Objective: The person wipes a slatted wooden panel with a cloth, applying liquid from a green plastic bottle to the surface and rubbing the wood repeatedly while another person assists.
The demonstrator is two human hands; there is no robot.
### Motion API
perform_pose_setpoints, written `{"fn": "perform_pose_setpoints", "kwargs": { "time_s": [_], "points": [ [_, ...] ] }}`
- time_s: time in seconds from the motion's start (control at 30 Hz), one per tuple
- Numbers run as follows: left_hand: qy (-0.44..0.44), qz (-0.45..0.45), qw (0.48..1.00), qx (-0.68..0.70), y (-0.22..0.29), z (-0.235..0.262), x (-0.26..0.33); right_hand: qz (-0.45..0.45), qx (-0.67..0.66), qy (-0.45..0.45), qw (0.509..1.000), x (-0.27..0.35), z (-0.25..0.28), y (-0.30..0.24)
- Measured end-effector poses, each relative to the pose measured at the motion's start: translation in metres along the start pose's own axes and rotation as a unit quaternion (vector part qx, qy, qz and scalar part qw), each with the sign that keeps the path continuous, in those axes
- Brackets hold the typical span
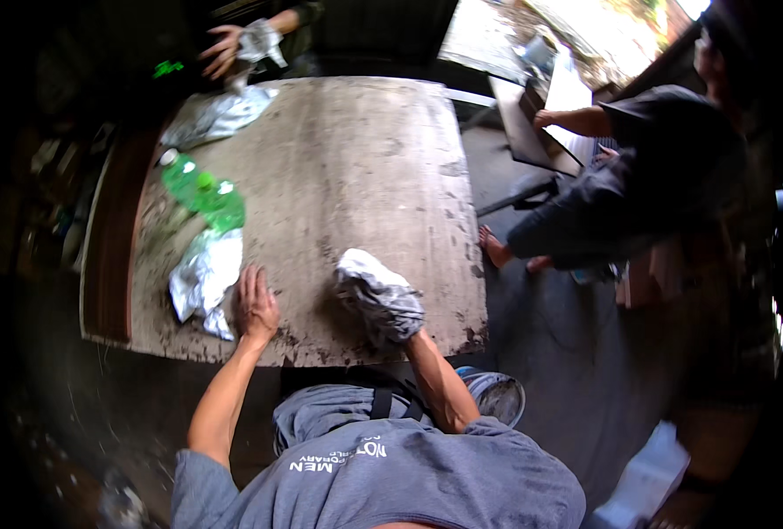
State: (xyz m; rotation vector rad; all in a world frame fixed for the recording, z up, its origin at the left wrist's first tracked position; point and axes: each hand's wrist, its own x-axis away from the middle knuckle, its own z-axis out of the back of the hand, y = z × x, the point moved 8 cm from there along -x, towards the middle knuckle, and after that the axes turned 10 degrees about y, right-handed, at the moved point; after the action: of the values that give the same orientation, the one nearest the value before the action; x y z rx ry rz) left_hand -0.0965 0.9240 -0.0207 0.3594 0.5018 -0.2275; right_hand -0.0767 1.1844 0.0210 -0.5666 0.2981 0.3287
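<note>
My left hand [257, 304] lies flat on the worn wooden tabletop [312, 194], near its front edge, holding nothing. To its left, close to the fingers, is a crumpled silvery-white plastic bag [206, 278]. Grey-white cloth [378, 295] is bunched around my right hand [416, 342], pressed down on the board; it hides the fingers, and only the wrist shows. Beyond the bag stand or lie two green plastic bottles, one white-capped [180, 179] and one green-capped [221, 207]; blur keeps me from telling which.
Another pale bag [219, 116] lies at the far left corner, beside a co-worker's hand [224, 51] with a white cloth [261, 42]. On the right a person [664, 167] handles a board [532, 128]. A bucket [497, 397] and a whitish container [645, 476] stand low right.
</note>
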Motion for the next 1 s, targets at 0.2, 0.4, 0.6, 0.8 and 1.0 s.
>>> {"fn": "perform_pose_setpoints", "kwargs": {
  "time_s": [0.2,0.4,0.6,0.8,1.0],
  "points": [
    [-0.021,-0.016,1.0,0.001,0.003,0.003,-0.001,0.001,-0.113,0.045,0.993,-0.002,0.017,-0.004],
    [-0.024,-0.027,0.999,0.008,0.003,0.0,-0.002,0.005,-0.142,0.064,0.988,-0.008,0.028,-0.007],
    [-0.015,-0.029,0.999,-0.012,0.001,0.0,0.0,-0.033,-0.056,0.131,0.989,0.013,0.023,-0.003],
    [-0.005,-0.022,0.999,0.027,-0.002,0.0,-0.001,-0.107,-0.077,0.141,0.981,0.035,0.033,-0.025],
    [0.033,-0.029,0.997,0.068,-0.013,-0.003,0.006,-0.09,-0.052,0.13,0.986,0.031,0.074,-0.09]
  ]
}}
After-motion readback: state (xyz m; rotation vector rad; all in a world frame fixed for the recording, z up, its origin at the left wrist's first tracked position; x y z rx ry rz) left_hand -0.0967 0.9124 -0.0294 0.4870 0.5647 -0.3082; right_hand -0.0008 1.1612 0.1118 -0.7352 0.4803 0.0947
